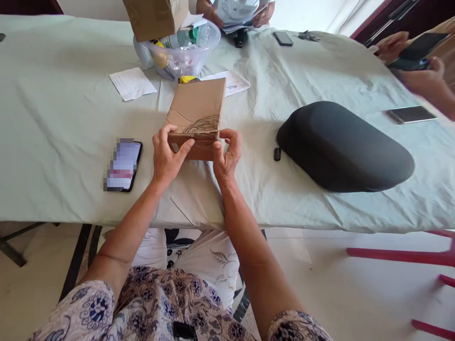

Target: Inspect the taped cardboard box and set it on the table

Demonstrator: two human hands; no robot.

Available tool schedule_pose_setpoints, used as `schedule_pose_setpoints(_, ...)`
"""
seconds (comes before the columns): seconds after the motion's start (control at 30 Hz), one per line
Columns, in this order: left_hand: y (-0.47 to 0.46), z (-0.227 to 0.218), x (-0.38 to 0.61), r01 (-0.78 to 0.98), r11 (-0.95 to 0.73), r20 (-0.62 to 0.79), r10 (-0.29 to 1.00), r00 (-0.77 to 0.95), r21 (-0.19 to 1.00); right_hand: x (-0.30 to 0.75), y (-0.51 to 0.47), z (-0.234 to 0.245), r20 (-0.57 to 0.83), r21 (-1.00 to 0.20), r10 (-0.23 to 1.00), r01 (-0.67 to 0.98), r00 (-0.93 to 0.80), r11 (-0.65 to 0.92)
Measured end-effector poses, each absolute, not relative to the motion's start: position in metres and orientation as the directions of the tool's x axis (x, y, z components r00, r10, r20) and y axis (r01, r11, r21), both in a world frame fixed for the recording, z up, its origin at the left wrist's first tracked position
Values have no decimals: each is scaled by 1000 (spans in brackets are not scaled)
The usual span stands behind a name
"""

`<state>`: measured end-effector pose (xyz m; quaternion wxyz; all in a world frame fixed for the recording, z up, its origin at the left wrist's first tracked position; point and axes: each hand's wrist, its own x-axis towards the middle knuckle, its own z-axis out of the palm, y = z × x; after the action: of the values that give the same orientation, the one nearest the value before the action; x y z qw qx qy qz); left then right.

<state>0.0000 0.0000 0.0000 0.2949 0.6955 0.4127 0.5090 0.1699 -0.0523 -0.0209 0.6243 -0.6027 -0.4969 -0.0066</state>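
A brown cardboard box (pixel 199 102) with dark scribbled lines near its front edge is between my hands over the cloth-covered table. My left hand (pixel 168 154) grips its front left corner, the thumb lying on the near face and the fingers toward the side. At the front right corner, my right hand (pixel 227 154) is closed on the box, thumb in front and fingers bent along the side. The underside of the box and some fingertips are hidden. Left of my left hand lies a phone (pixel 124 166) with a lit, partly blurred screen.
A black padded seat (pixel 344 147) lies to the right, beside a small black cylinder (pixel 277 154). Behind the box stand a clear plastic basin (pixel 177 61) of bottles and wrappers, another carton (pixel 152 19) and white paper (pixel 132 84). Other people's hands hold papers (pixel 236 12) and a dark device (pixel 415 52).
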Motion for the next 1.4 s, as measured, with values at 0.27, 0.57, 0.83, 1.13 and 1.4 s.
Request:
schedule_pose_setpoints(0.27,0,-12,1,266,-559,562,824,71,786,166,-54,-16,514,-833,654,507,555,224)
schedule_pose_setpoints(0.57,11,-19,-9,78,-484,491,859,-145,871,172,-53,-26,611,-753,662,576,433,318)
schedule_pose_setpoints(0.83,11,-30,-1,-239,-280,266,960,-86,930,178,-46,-40,612,-778,626,509,483,368)
schedule_pose_setpoints(1.13,8,-26,9,-568,-31,42,999,6,822,168,-37,-54,459,-871,811,365,362,329)
schedule_pose_setpoints(1.4,14,-30,2,-625,57,-18,998,68,779,165,-44,-51,327,-849,921,494,209,189)
